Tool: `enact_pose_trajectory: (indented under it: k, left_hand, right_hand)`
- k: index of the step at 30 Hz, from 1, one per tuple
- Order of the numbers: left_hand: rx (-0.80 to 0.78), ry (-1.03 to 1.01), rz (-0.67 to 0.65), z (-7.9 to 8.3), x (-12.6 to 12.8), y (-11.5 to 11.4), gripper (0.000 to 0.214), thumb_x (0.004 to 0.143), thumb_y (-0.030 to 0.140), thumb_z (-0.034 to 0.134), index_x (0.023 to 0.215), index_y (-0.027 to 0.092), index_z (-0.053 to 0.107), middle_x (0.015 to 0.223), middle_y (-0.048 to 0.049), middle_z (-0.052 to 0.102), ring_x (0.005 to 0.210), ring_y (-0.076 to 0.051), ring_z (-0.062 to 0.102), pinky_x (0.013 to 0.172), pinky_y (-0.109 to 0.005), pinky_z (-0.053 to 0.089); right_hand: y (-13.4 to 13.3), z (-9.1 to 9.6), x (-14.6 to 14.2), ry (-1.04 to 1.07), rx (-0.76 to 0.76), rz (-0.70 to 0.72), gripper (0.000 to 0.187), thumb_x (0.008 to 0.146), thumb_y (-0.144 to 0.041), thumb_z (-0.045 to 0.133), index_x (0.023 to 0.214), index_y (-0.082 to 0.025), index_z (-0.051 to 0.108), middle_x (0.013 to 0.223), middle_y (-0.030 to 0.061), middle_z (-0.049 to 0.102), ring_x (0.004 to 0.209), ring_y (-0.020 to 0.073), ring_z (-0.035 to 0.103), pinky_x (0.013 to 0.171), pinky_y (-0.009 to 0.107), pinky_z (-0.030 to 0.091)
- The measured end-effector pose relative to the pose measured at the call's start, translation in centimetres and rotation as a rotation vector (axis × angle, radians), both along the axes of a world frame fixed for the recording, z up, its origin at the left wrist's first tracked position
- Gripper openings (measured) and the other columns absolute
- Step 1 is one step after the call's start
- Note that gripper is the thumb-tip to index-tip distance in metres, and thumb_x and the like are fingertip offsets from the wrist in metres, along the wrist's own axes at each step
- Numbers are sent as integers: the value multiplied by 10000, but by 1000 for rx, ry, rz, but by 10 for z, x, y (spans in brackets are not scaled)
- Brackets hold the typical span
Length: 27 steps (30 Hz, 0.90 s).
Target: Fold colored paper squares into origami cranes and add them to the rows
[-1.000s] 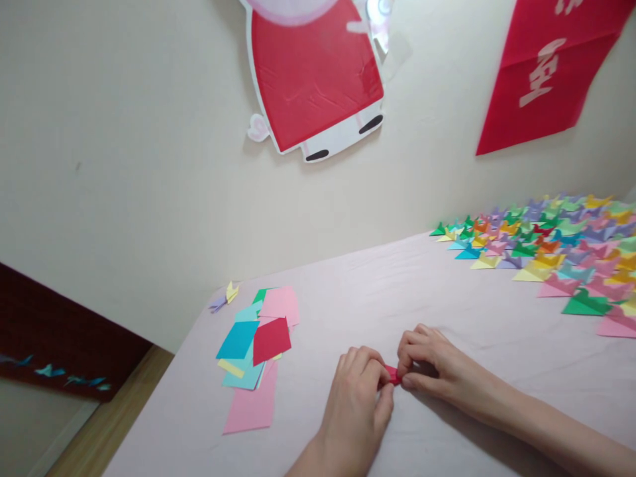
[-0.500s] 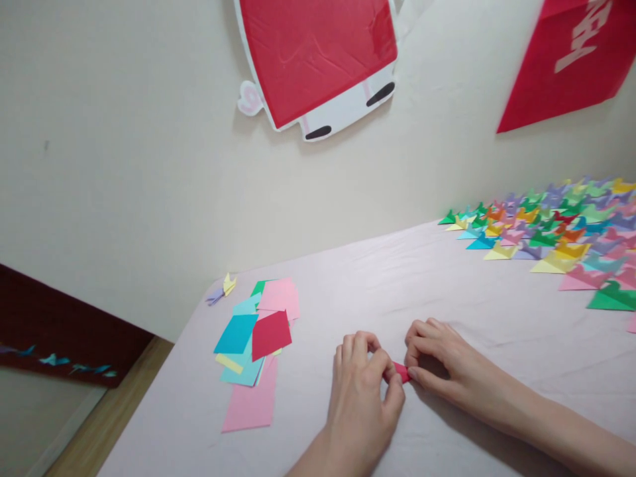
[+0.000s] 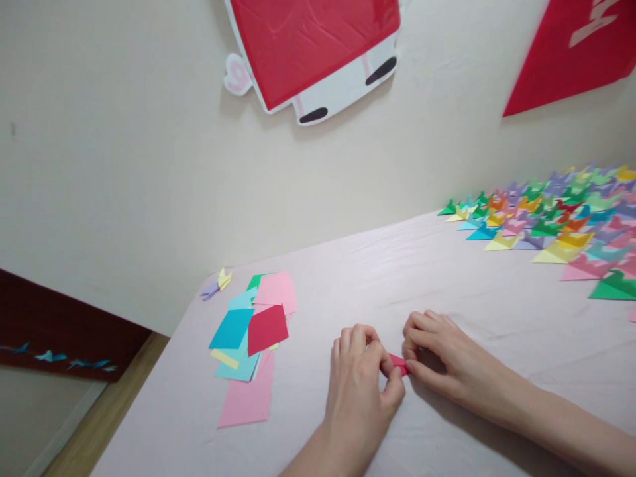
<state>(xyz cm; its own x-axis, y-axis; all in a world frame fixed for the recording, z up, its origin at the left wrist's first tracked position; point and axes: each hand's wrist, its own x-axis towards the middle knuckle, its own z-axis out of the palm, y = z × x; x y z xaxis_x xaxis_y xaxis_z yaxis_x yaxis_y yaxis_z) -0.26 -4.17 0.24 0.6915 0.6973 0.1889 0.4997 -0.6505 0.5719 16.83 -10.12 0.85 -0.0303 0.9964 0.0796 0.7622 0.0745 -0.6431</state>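
Note:
Between my two hands, low on the table, is a small folded piece of red paper (image 3: 399,364), partly hidden by fingers. My left hand (image 3: 362,371) is closed, thumb and fingers pinching the paper's left part. At its right tip, my right hand (image 3: 437,351) has curled fingers, with the thumb and fingertip pressed on the paper. Left of my hands lies a loose spread of coloured paper sheets: a red sheet (image 3: 268,329), a blue sheet (image 3: 232,328), and pink sheets (image 3: 275,291) among them.
Rows of folded paper cranes (image 3: 561,228) cover the table's back right. Two more folded pieces, one yellow (image 3: 224,279) and one purple (image 3: 211,291), lie near the back left corner. The wall behind carries a red and white cutout (image 3: 322,53) and a red sign (image 3: 571,59).
The camera view has shifted slightly. Both hands keep their grip on the red paper, and a little more of it shows between them.

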Motion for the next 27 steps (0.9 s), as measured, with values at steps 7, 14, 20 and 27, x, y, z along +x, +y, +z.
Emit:
enact_pose_trajectory:
  k: [7, 14, 20, 27]
  left_hand:
    - [15, 13, 2, 0, 1, -1, 205, 783, 39, 583, 745, 200, 463, 984, -21, 522, 949, -219, 465, 824, -391, 372]
    - [-59, 30, -12, 8, 0, -1, 216, 785, 24, 581, 866, 215, 520, 978, -11, 515, 961, -218, 458, 851, -394, 366]
    - [-83, 25, -13, 7, -1, -1, 167, 829, 65, 605, 865, 215, 539, 1007, -18, 514, 989, -224, 455, 868, -396, 357]
    - [-83, 34, -11, 7, -2, -2, 173, 824, 55, 601, 866, 207, 530, 1012, -26, 514, 990, -231, 456, 864, -395, 349]
  right_hand:
    - [1, 2, -1, -7, -24, -1, 128, 811, -104, 574, 741, -211, 572, 851, 36, 599, 829, 218, 518, 747, 359, 373]
    - [-1, 0, 7, 83, -10, 57, 133, 869, -126, 557, 842, -240, 620, 912, 28, 624, 888, 220, 530, 814, 366, 380]
    - [-3, 4, -5, 34, -31, -41, 79, 830, -159, 600, 821, -231, 633, 912, 32, 630, 897, 226, 522, 813, 379, 371]
    - [-4, 3, -17, -37, -28, -87, 159, 773, -74, 567, 826, -218, 608, 924, 28, 613, 908, 226, 512, 799, 383, 344]
